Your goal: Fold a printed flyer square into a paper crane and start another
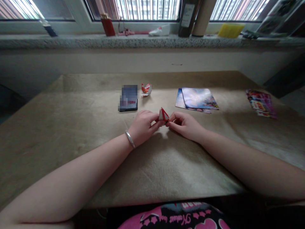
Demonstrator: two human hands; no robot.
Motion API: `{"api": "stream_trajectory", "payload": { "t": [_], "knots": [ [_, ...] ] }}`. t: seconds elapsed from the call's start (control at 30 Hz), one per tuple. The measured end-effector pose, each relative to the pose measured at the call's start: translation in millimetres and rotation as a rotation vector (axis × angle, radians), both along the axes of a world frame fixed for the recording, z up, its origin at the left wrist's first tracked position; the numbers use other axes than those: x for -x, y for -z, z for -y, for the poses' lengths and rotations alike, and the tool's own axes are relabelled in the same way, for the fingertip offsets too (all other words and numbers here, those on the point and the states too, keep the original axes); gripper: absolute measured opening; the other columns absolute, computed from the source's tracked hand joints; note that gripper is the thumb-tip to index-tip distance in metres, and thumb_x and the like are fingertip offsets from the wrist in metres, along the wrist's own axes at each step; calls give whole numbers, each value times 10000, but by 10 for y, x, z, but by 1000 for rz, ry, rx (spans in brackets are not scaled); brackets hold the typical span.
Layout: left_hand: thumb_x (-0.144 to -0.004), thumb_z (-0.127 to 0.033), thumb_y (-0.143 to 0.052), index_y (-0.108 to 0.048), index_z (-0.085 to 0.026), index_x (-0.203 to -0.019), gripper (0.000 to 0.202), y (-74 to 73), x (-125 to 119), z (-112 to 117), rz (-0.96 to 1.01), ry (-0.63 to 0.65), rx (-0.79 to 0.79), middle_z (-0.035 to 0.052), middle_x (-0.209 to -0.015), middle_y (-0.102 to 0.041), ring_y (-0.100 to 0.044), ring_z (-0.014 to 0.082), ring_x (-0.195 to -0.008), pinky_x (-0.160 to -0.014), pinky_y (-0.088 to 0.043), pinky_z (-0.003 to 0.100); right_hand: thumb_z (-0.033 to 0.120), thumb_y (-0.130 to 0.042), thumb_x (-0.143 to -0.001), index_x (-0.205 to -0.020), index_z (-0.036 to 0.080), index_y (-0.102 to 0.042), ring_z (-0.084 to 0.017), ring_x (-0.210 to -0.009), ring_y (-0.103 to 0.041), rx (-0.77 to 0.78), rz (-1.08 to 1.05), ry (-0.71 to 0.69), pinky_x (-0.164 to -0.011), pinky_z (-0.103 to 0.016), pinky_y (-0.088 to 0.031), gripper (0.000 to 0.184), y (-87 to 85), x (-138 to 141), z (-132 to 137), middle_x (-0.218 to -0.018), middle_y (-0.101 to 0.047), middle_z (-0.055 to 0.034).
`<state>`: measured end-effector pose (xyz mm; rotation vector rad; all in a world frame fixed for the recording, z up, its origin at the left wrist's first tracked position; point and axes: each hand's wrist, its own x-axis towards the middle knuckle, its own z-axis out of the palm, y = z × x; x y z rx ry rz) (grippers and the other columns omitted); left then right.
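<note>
One folded paper (163, 115), left grip (143, 126) pinching its left, right grip (187, 126) seemingly its right

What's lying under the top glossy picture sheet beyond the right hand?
Left of the top sheet, a bluish sheet shows; a printed edge peeks out on the near side. The rest underneath is covered.

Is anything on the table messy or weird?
Nothing looks spilled. Oddest is the phone: its screen is a blocky blur, so I can't read it. Right of it, the blue sheets lie askew, lower ones poking out from under the top one. The paper in the left hand looks folded, not damaged.
</note>
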<state>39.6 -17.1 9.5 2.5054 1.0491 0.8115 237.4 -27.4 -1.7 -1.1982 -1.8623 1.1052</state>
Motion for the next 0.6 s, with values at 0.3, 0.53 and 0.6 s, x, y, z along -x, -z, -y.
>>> {"api": "stream_trajectory", "payload": {
  "t": [0.3, 0.53, 0.6],
  "knots": [
    [-900, -347, -441, -613, -162, -741, 298, -39, -13, 32, -101, 26, -118, 13, -638, -589, -523, 143, -647, -693, -382, 277, 314, -578, -782, -775, 167, -580, -88, -542, -422, -158, 113, -62, -506, -218, -340, 147, -23, 9, 24, -616, -489, 32],
    [-900, -319, -430, -628, -163, -793, 274, -23, -7, 19, -15, 124, 17, 15, -672, -591, -529, 139, -673, -689, -399, 264, 284, -570, -789, -673, 171, -528, -95, -567, -425, -262, 154, -64, -537, -225, -333, 167, -40, -3, 55, -618, -465, 25],
    [-910, -338, -419, -624, -159, -790, 298, -22, -7, 21, 32, 113, 40, 16, -678, -586, -529, 131, -670, -669, -406, 249, 268, -574, -786, -676, 173, -532, -99, -577, -430, -277, 184, -57, -546, -227, -334, 151, -41, -2, 68, -627, -476, 21]
  ]
}}
